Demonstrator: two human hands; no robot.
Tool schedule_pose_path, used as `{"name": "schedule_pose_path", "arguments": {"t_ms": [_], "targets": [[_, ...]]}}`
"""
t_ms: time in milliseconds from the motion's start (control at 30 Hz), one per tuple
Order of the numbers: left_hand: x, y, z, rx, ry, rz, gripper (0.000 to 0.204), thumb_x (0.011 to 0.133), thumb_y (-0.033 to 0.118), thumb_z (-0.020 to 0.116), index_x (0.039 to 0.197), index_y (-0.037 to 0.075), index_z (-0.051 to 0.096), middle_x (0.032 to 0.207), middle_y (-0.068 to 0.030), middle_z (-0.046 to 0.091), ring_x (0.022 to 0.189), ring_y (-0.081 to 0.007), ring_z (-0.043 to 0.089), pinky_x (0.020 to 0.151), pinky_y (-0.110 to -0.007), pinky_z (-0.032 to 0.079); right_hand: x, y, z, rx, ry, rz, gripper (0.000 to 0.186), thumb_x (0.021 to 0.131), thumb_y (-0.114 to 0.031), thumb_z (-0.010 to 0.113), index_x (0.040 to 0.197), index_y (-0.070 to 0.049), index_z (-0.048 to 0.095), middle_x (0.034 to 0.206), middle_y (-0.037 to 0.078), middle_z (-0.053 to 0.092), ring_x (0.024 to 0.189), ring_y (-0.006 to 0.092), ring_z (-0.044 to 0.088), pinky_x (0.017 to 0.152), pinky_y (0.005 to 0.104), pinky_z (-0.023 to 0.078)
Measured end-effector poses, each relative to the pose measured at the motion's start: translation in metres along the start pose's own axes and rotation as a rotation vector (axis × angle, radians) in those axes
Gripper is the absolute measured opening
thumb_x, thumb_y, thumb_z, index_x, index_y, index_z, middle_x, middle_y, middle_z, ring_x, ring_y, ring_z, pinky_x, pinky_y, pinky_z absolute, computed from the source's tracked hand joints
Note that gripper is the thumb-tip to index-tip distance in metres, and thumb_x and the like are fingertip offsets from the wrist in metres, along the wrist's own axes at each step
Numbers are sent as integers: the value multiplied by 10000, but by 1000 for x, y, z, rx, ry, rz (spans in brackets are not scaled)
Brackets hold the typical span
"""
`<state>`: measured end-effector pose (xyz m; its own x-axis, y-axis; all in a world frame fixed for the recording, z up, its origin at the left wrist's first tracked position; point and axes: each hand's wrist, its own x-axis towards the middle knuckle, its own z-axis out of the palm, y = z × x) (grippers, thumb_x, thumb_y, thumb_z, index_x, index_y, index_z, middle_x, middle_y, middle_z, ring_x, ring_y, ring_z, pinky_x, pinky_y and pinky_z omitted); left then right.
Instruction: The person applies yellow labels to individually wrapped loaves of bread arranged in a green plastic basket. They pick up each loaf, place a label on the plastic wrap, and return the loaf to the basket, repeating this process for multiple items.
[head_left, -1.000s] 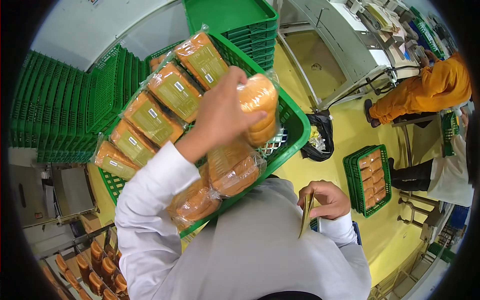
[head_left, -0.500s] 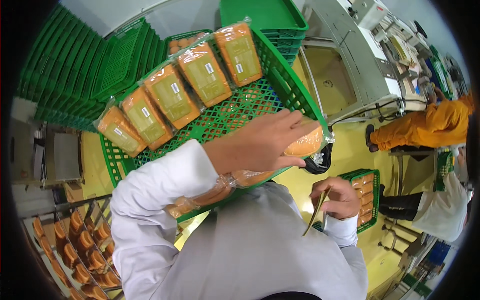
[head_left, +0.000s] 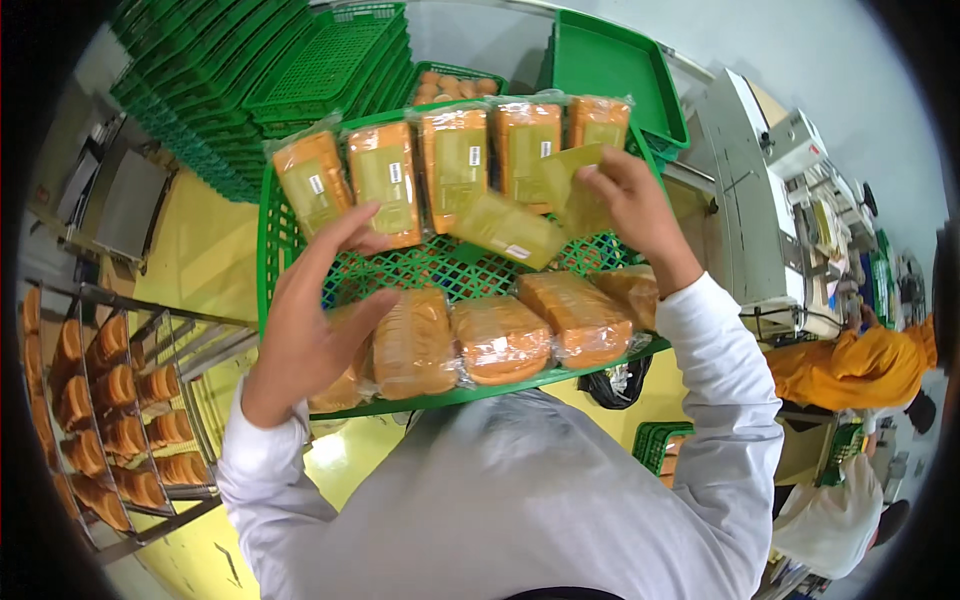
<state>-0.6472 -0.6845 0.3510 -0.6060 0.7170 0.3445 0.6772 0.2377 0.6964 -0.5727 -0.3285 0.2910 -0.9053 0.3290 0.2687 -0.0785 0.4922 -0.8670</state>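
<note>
A green plastic crate (head_left: 268, 290) holds two rows of bagged loaves of bread. Along the far row, bagged loaves (head_left: 465, 120) have olive-yellow labels with small white stickers on their faces. In the near row, bagged loaves (head_left: 500, 340) show no label. My right hand (head_left: 635, 205) pinches an olive-yellow label (head_left: 575, 180) over the far right of the crate. Beside it, another label (head_left: 508, 230) is tilted above the mesh bottom; whether it is held or loose I cannot tell. My left hand (head_left: 325, 310) is open above the crate's left side, fingers apart.
Stacked green crates (head_left: 325, 65) rise at the far left, beside a tray of round buns (head_left: 455, 85). Green trays (head_left: 615, 75) are stacked at far right. A rack of loaves (head_left: 120, 420) stands at left. A person in orange (head_left: 850, 365) is at right.
My left hand has left the near-row loaf at right and moved to the crate's left side, opening. My right hand has risen from beside my body with the labels to the far row.
</note>
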Motion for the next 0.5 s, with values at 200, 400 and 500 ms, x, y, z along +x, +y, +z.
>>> {"name": "schedule_pose_path", "arguments": {"t_ms": [200, 400, 500], "targets": [[-76, 16, 27, -354, 204, -38, 536, 772, 126, 815, 1243, 14, 586, 1118, -141, 648, 1015, -239, 629, 904, -350, 485, -52, -131, 39, 366, -74, 197, 123, 910, -102, 660, 962, 8, 677, 810, 65, 683, 778, 120, 615, 690, 292, 481], [-78, 31, 67, -730, 359, -371, 293, 871, 61, 694, 1143, -17, 616, 1029, -77, 677, 912, -164, 639, 793, -318, 515, -91, -143, 135, 533, -43, -64, 219, 830, 18, 732, 1041, 25, 672, 864, 72, 678, 780, 128, 608, 717, 271, 483], [-77, 26, 53, -842, 624, -393, 220, 884, 10, 652, 1101, -13, 622, 990, -51, 678, 867, -102, 623, 749, -266, 498, -103, -134, 151, 666, -74, 151, 165, 862, 27, 706, 1020, 32, 659, 887, 67, 676, 814, 110, 617, 743, 257, 493]]}}
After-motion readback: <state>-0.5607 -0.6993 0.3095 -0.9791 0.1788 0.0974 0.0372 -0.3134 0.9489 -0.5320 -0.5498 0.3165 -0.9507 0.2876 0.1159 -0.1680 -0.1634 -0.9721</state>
